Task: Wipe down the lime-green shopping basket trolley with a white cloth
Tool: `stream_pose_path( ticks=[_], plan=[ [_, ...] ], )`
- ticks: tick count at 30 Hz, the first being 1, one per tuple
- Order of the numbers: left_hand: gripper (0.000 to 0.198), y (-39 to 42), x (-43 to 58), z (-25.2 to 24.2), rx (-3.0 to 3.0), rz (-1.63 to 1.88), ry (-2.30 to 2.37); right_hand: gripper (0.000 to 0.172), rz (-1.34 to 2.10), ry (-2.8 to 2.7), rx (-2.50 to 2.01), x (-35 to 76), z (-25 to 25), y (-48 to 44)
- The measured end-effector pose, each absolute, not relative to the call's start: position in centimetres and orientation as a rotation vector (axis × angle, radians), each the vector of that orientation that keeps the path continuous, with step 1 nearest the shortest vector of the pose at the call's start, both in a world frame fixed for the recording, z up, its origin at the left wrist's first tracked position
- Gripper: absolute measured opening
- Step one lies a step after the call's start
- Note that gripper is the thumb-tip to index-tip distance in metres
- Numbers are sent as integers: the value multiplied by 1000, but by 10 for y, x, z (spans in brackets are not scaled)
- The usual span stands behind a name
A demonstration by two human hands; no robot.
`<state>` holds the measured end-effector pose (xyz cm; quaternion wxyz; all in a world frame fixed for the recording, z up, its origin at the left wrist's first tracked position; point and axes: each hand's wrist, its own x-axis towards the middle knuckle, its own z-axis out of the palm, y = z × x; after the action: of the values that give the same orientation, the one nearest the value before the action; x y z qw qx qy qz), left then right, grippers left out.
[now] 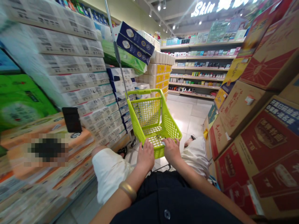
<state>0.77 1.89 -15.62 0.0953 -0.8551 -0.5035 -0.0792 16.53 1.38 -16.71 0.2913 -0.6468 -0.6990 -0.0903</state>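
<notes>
A lime-green plastic shopping basket (173, 127) with a mesh bottom stands between my knees. Its raised handle bar is on the far side. Through the mesh I see nothing I can name lying in it. My left hand (146, 155) is laid over its near rim, fingers close together and bent over the edge. To the right of it, my right hand (172, 151) grips the same rim with curled fingers; a small white bit shows by its fingertips, too small to name. A thin metal pole (115, 46) rises from the basket's far left corner.
Stacked wrapped paper packs (86, 84) line the left, with a dark phone-like object (72, 119) on the nearer orange packs (81, 137). Red and brown cartons (259, 140) are piled on the right. Tiled floor (182, 110) leads to shelves (198, 67) of small goods.
</notes>
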Motion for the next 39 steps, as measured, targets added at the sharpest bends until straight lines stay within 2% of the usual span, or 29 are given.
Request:
stream_pose_path(
  ticks=[5,15,21,30,39],
  plan=[
    [50,19,7,-156,-2509,-208,-1477,30,-227,-2011,-1560,138,-170,12],
    [52,15,9,-146,-2587,-192,-1520,34,-223,-1819,-1767,173,-164,11],
    [47,18,8,-146,-2598,-207,-1528,32,-192,-2030,-1606,141,-164,8],
    [53,18,11,-148,-2612,-231,-1503,36,-173,-1834,-1810,177,-160,10],
    [49,18,8,-149,-2602,-257,-1502,35,-194,-2008,-1669,150,-164,8]
  ],
)
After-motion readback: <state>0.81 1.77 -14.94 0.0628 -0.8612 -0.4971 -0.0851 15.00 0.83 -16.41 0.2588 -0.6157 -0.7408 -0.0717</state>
